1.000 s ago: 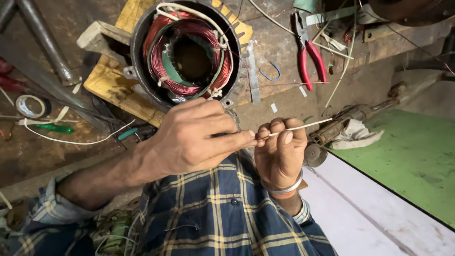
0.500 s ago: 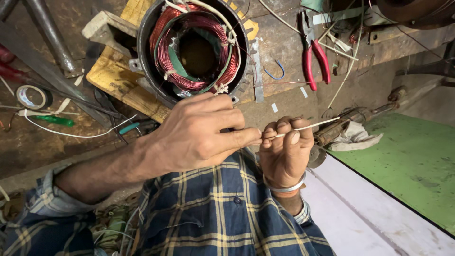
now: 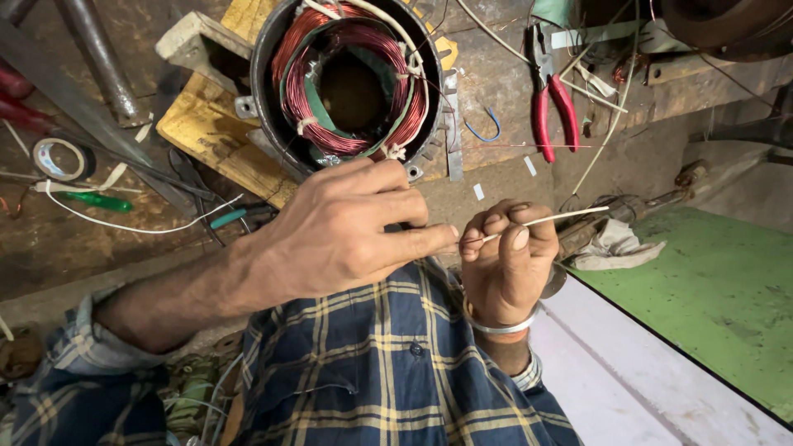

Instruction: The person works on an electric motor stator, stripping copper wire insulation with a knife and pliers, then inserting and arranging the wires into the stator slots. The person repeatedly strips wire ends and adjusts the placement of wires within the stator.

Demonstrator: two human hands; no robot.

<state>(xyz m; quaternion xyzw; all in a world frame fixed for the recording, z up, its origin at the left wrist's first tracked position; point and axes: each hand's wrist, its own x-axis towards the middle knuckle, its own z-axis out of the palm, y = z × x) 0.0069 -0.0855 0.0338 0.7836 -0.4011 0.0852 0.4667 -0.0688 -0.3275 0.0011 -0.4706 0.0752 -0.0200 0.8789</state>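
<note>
- Cluttered bench (image 3: 124, 248): stator (image 3: 351, 83) above your hands, pliers (image 3: 552, 107) to its right.
- Right hand (image 3: 505, 260) clamped around sleeve (image 3: 562, 218); keep it level.
- Left hand (image 3: 347, 235), fingertips pinched together at sleeve's near end: feed straight, no kinks.

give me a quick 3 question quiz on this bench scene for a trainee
1. True or false: the right hand holds a thin white sleeve.
2. Which tool lies right of the stator? A) red pliers B) a hammer C) a saw
3. Fill in: the left hand pinches the sleeve's near end with thumb and ____ finger.

Key
1. True: the sleeve runs out of the right hand, up and to the right.
2. A: the red pliers lie on the bench beside the stator with its copper windings.
3. Index: its tip meets the right hand's fingers at the sleeve's end.
</note>
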